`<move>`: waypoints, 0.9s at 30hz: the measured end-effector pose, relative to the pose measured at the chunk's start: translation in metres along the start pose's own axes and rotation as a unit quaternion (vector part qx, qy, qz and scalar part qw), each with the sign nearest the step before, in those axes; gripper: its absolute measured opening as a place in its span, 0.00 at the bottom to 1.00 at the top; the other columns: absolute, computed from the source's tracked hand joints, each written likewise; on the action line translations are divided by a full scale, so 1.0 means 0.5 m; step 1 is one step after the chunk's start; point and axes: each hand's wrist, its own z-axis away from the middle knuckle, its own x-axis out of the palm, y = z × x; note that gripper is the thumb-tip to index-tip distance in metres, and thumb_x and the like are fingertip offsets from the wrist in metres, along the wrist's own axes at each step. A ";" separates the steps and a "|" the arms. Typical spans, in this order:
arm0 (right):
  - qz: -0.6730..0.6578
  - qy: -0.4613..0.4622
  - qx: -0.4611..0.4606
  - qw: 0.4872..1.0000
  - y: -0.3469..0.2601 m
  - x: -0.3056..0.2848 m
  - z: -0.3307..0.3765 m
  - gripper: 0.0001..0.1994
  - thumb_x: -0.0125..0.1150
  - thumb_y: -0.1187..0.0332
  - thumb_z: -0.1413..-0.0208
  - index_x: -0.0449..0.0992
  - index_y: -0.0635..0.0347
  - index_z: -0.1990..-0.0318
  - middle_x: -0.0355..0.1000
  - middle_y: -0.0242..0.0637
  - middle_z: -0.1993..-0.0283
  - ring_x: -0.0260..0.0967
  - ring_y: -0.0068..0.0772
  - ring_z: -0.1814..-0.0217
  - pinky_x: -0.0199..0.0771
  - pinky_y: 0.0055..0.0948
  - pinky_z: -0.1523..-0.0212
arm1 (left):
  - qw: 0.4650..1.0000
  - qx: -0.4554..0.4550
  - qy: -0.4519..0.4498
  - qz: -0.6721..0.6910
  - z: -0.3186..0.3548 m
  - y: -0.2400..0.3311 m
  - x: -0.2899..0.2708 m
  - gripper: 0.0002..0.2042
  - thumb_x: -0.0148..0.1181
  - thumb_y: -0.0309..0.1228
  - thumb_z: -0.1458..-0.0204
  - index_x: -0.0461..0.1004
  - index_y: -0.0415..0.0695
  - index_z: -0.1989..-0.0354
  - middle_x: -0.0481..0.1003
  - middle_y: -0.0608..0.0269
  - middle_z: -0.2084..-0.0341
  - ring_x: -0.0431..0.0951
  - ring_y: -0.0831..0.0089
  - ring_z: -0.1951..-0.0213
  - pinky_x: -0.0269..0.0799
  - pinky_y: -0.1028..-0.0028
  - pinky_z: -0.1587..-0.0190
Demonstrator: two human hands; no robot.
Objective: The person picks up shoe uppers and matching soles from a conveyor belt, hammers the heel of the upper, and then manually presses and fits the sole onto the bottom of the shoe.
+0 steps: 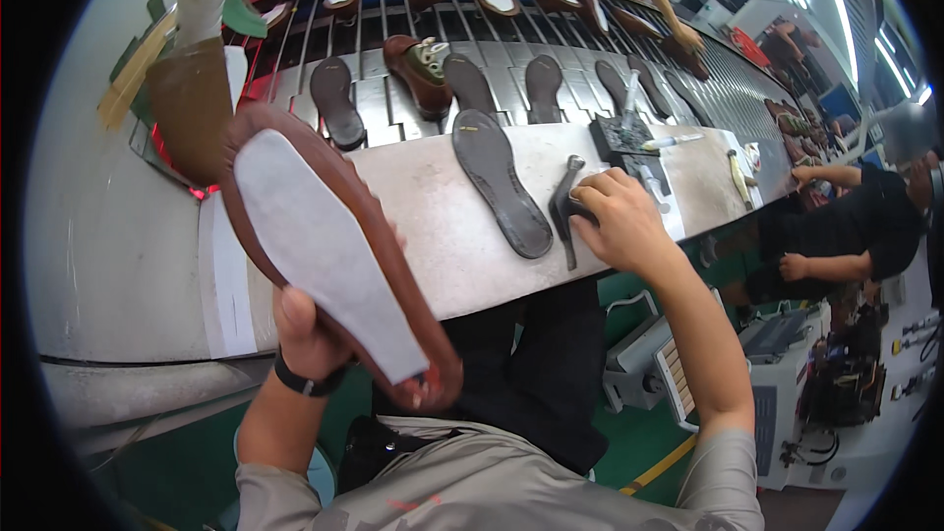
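My left hand grips a brown leather shoe at its side, turned so its underside with a pale grey bottom panel faces me. The shoe is tilted above the bench. At the bench's middle, my right hand has its fingers curled over a black metal tool with a narrow upright end; its exact kind is unclear, since my fingers cover part of it. Just left of that tool lies a dark shoe sole, flat on the bench.
Beyond the bench, a conveyor carries several dark soles and a laced brown shoe. A dark block with brushes stands right of centre; a yellow-handled tool lies farther right. Other people work at the far side and right.
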 end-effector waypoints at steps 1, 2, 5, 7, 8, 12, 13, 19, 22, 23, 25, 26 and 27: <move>-0.068 -0.004 0.024 0.997 -0.036 0.000 -0.022 0.17 0.72 0.60 0.45 0.83 0.63 0.53 0.79 0.44 0.51 0.74 0.48 0.47 0.75 0.41 0.45 | 0.999 0.033 0.008 0.023 -0.019 -0.005 -0.010 0.55 0.59 0.74 0.50 0.55 0.39 0.26 0.71 0.46 0.42 0.75 0.62 0.45 0.75 0.67 0.45; -0.115 -0.028 0.086 0.989 -0.079 -0.004 -0.049 0.23 0.73 0.56 0.46 0.81 0.63 0.48 0.78 0.47 0.50 0.75 0.50 0.44 0.75 0.43 0.43 | 0.997 0.037 0.016 0.065 -0.034 -0.014 -0.025 0.50 0.65 0.62 0.46 0.54 0.39 0.26 0.69 0.47 0.39 0.75 0.61 0.44 0.73 0.65 0.41; -0.075 -0.041 0.098 0.992 -0.145 0.041 -0.122 0.29 0.71 0.50 0.45 0.78 0.65 0.44 0.78 0.49 0.53 0.75 0.51 0.45 0.76 0.45 0.44 | 0.980 0.019 -0.031 -0.197 -0.088 -0.009 -0.045 0.35 0.69 0.35 0.50 0.65 0.35 0.33 0.75 0.54 0.44 0.77 0.66 0.44 0.72 0.64 0.38; -0.052 -0.149 0.199 0.967 -0.157 0.064 -0.155 0.36 0.72 0.49 0.48 0.73 0.67 0.38 0.78 0.54 0.52 0.76 0.53 0.45 0.77 0.48 0.45 | 0.985 0.041 -0.045 -0.158 -0.100 -0.007 -0.025 0.29 0.70 0.31 0.48 0.70 0.34 0.38 0.79 0.57 0.49 0.79 0.70 0.47 0.74 0.67 0.41; -0.052 -0.147 0.197 0.968 -0.144 0.072 -0.159 0.36 0.72 0.49 0.48 0.73 0.67 0.38 0.78 0.54 0.52 0.76 0.53 0.45 0.77 0.48 0.45 | 0.984 0.040 -0.066 -0.162 -0.109 0.009 -0.022 0.28 0.72 0.29 0.47 0.71 0.34 0.38 0.80 0.57 0.50 0.80 0.72 0.49 0.75 0.69 0.42; -0.280 -0.119 0.281 0.910 -0.121 0.048 -0.161 0.29 0.64 0.63 0.45 0.72 0.70 0.38 0.80 0.53 0.57 0.81 0.48 0.54 0.78 0.41 0.52 | 0.982 0.043 -0.048 -0.180 -0.126 0.094 -0.008 0.21 0.69 0.31 0.41 0.75 0.35 0.42 0.82 0.61 0.54 0.81 0.76 0.52 0.75 0.74 0.46; -0.390 -0.068 0.271 0.877 -0.105 0.068 -0.143 0.25 0.61 0.67 0.44 0.73 0.71 0.40 0.80 0.51 0.57 0.81 0.46 0.55 0.79 0.40 0.53 | 0.982 0.053 -0.058 -0.172 -0.143 0.090 -0.005 0.20 0.68 0.31 0.39 0.75 0.36 0.42 0.82 0.62 0.54 0.80 0.77 0.53 0.76 0.74 0.47; -0.797 0.112 0.258 0.534 -0.212 0.005 0.015 0.17 0.51 0.76 0.38 0.71 0.71 0.43 0.78 0.52 0.53 0.83 0.49 0.56 0.85 0.45 0.51 | 0.997 0.066 -0.041 -0.019 -0.147 0.046 0.009 0.19 0.65 0.31 0.35 0.74 0.38 0.40 0.81 0.65 0.53 0.79 0.79 0.53 0.75 0.75 0.47; -0.842 0.126 0.193 0.488 -0.234 0.005 0.090 0.14 0.53 0.71 0.30 0.74 0.71 0.44 0.80 0.54 0.52 0.83 0.49 0.54 0.85 0.46 0.50 | 0.997 0.027 -0.064 0.028 -0.149 0.024 0.038 0.19 0.65 0.31 0.35 0.73 0.38 0.39 0.80 0.65 0.51 0.78 0.80 0.51 0.74 0.75 0.45; -0.844 0.116 0.164 0.497 -0.245 0.009 0.104 0.14 0.53 0.68 0.27 0.75 0.71 0.45 0.81 0.55 0.52 0.83 0.49 0.53 0.85 0.47 0.49 | 0.995 0.026 -0.080 -0.051 -0.150 0.020 0.046 0.19 0.65 0.30 0.36 0.73 0.38 0.39 0.80 0.65 0.51 0.78 0.79 0.51 0.74 0.75 0.45; -0.827 0.128 0.165 0.523 -0.259 0.001 0.107 0.14 0.55 0.67 0.27 0.77 0.71 0.46 0.82 0.52 0.52 0.83 0.44 0.51 0.85 0.44 0.46 | 0.980 0.024 -0.128 -0.152 -0.170 0.032 0.063 0.20 0.66 0.29 0.36 0.71 0.39 0.38 0.79 0.66 0.51 0.78 0.80 0.52 0.74 0.76 0.47; -0.814 0.130 0.169 0.541 -0.259 0.001 0.108 0.14 0.57 0.68 0.28 0.78 0.71 0.45 0.82 0.51 0.51 0.83 0.42 0.51 0.85 0.43 0.46 | 0.977 0.034 -0.123 -0.170 -0.175 0.042 0.068 0.21 0.66 0.30 0.37 0.72 0.38 0.38 0.79 0.67 0.53 0.77 0.81 0.53 0.73 0.76 0.48; -0.809 0.131 0.178 0.544 -0.259 -0.002 0.108 0.13 0.58 0.70 0.28 0.79 0.72 0.45 0.83 0.47 0.51 0.83 0.36 0.50 0.84 0.38 0.45 | 0.968 0.019 -0.134 -0.212 -0.181 0.050 0.063 0.20 0.66 0.30 0.37 0.73 0.37 0.38 0.79 0.67 0.54 0.77 0.81 0.54 0.73 0.77 0.48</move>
